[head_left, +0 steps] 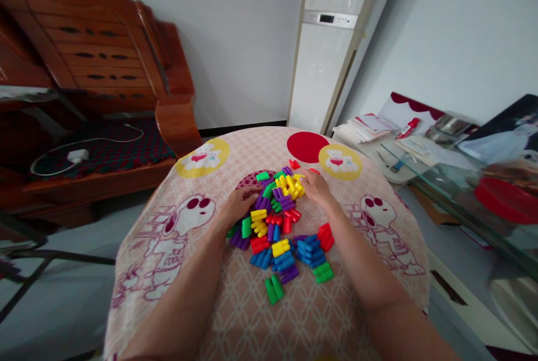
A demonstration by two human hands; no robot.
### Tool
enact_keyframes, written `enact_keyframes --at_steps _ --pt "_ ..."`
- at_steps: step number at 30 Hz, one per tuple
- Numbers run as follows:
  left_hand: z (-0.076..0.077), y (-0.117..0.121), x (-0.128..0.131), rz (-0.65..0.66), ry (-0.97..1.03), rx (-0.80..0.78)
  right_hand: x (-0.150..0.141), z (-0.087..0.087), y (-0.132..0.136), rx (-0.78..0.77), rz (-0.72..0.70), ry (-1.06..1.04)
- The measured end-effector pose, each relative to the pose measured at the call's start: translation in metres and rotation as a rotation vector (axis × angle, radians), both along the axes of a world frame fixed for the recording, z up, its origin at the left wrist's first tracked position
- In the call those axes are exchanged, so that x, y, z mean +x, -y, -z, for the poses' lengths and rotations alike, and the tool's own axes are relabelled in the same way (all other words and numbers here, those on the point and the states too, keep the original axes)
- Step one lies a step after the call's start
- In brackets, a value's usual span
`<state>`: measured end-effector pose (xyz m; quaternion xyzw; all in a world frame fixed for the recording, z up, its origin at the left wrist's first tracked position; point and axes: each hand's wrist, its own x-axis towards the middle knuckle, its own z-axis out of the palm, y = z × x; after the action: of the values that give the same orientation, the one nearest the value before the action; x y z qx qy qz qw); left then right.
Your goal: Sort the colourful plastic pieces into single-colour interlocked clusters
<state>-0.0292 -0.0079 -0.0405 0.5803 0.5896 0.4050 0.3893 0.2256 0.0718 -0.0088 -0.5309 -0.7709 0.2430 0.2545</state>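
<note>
A heap of plastic toy blocks with rounded prongs lies on the tablecloth in front of me. My left hand rests against the heap's left side, fingers stretched towards the purple blocks. At the far right of the heap, my right hand has its fingertips at the yellow blocks; its fingers look apart, partly hidden by the hand. Nearer to me lie blue blocks, red blocks and a yellow block. A green block lies closest to me.
The round table wears a patterned tablecloth with cartoon dogs. A wooden bench stands at the back left, with a white charger on its seat. A tall white cabinet unit stands behind. Right, a glass table holds papers and a red bowl.
</note>
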Motion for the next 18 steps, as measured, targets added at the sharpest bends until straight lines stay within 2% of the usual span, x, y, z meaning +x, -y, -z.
enact_keyframes --at_steps 3,6,12,16,18 --pt "0.004 -0.002 0.0 -0.02 -0.023 0.014 -0.016 0.01 0.001 -0.034 -0.005 0.0" --pt "0.008 -0.004 -0.001 -0.04 0.001 0.006 -0.033 0.011 0.017 -0.076 -0.142 -0.14" --pt "0.007 -0.006 0.005 -0.044 0.214 -0.011 -0.053 -0.008 0.062 -0.053 -0.366 -0.304" --pt "0.0 -0.007 0.017 -0.021 0.484 -0.078 -0.058 -0.018 0.083 -0.09 -0.428 -0.417" --pt "-0.004 -0.009 0.024 0.003 0.545 -0.055 -0.054 -0.018 0.089 -0.121 -0.427 -0.488"
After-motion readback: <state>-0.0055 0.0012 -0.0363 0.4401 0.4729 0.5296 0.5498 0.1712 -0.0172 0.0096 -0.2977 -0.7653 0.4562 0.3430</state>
